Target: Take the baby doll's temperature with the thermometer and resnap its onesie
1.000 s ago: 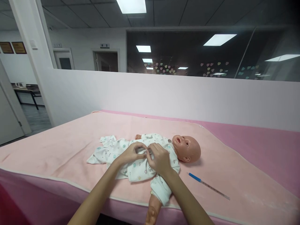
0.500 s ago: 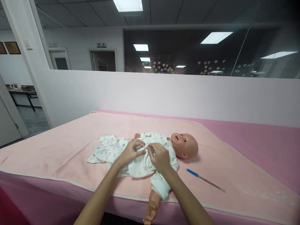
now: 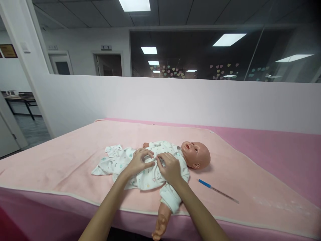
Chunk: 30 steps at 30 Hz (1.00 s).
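A baby doll [image 3: 198, 155] lies on its back, its head to the right. It wears a white printed shirt [image 3: 150, 179] and matching trousers [image 3: 120, 162], whose legs lie flat toward the left. My left hand [image 3: 140, 162] rests at the middle of the shirt front, thumb and fingers curled in on the cloth. Just right of it, my right hand [image 3: 170, 167] pinches the shirt's front between thumb and fingertips. Whatever fastening lies under the fingertips is too small to make out. The doll's near arm [image 3: 162, 219] reaches over the table's front edge.
A peach mat [image 3: 62, 157] with a pale border covers most of a pink-covered table [image 3: 276, 144]. Right of the doll lies a thin stick with a blue end [image 3: 204, 183]. Behind the table stands a low white wall [image 3: 175, 103] with glass above.
The camera view has turned slightly, so everything sits a little further left. Both hands stay at the shirt front with almost the same grip.
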Tool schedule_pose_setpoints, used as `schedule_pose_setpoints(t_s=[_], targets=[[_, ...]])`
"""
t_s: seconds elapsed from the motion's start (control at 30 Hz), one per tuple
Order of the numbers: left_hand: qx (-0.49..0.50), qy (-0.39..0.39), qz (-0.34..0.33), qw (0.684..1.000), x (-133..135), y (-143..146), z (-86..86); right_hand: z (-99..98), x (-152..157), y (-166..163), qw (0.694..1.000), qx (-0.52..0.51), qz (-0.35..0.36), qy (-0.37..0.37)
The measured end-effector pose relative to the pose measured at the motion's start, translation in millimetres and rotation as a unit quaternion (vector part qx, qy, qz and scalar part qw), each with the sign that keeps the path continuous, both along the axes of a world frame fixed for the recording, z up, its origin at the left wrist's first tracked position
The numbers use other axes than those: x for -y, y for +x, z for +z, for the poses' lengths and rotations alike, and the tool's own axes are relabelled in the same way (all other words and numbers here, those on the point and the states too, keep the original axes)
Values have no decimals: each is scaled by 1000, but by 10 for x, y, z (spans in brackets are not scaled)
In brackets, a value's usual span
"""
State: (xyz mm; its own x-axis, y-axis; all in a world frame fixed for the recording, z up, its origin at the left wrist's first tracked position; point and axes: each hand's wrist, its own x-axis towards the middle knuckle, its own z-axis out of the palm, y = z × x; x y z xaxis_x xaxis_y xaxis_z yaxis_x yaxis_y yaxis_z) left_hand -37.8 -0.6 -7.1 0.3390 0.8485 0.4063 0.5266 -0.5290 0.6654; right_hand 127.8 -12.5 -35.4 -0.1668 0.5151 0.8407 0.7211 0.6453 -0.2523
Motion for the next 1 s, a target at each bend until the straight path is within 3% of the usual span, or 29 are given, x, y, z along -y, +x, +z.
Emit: schedule_pose_setpoints(t_s=[0.23,0.57,0.83,1.0], targets=[[24,-12,-23,999,4,-11,14,10,4,-3,1000,10,-8,7],[156,-156,-57,974,52,-14,70,24,25,-2,1000,15,-5,4],[129,-155,-96,975,40,-51,107,18,27,-9,1000,17,-8,7],[127,-149,-78,978,9,-59,86,12,17,-7,999,12,-20,23]])
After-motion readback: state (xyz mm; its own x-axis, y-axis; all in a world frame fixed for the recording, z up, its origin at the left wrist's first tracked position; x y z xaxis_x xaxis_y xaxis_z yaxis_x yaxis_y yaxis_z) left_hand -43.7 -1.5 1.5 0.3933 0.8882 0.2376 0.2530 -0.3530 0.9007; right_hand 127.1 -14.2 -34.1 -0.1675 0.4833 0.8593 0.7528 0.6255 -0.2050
